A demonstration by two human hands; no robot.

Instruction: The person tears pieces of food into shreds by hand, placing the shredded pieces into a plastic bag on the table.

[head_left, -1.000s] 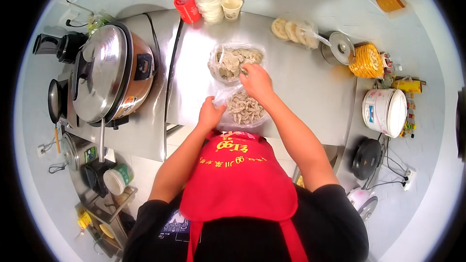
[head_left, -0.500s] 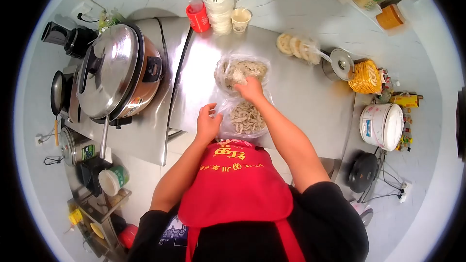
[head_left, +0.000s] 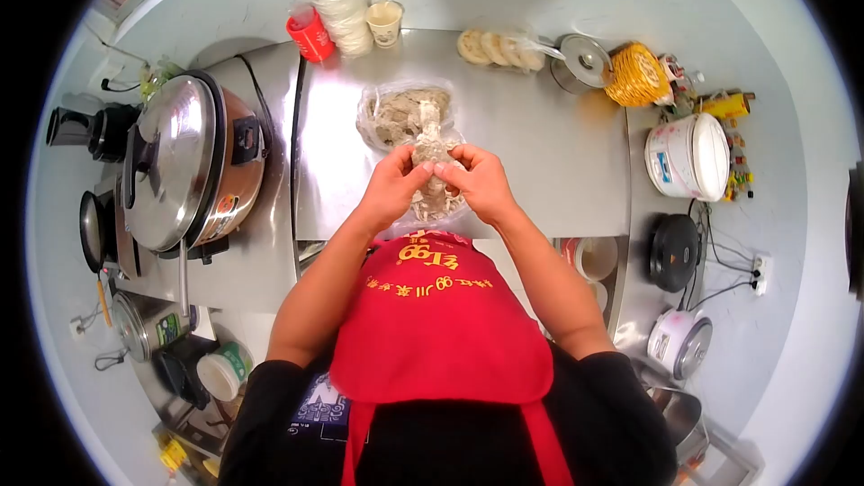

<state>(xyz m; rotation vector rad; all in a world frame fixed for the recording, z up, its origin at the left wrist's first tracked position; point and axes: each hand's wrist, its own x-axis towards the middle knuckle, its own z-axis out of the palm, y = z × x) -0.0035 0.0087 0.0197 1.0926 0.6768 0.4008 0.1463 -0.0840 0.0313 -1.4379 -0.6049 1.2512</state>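
My left hand (head_left: 394, 185) and my right hand (head_left: 480, 184) are both closed on a greyish oyster mushroom (head_left: 431, 146). Their thumbs almost meet on it, and its pale stem points away from me. Beyond my left hand lies a clear plastic bag (head_left: 367, 130) holding whole grey-brown mushrooms (head_left: 396, 115). Right under my hands, close to the apron, sits a second plastic bag with torn mushroom strips (head_left: 436, 209), partly hidden by the hands and the held mushroom.
A steel table (head_left: 558, 162) carries the bags. At its back stand stacked paper cups (head_left: 346, 13), a red cup (head_left: 310, 34), bagged flatbreads (head_left: 499, 49) and a lidded metal pot (head_left: 579, 63). To the left is a large electric cooker (head_left: 193, 162); a white bucket (head_left: 679, 157) stands right.
My right hand has come back from the far bag with a mushroom. My left hand has moved in and gripped it too. The camera view has shifted slightly to the right.
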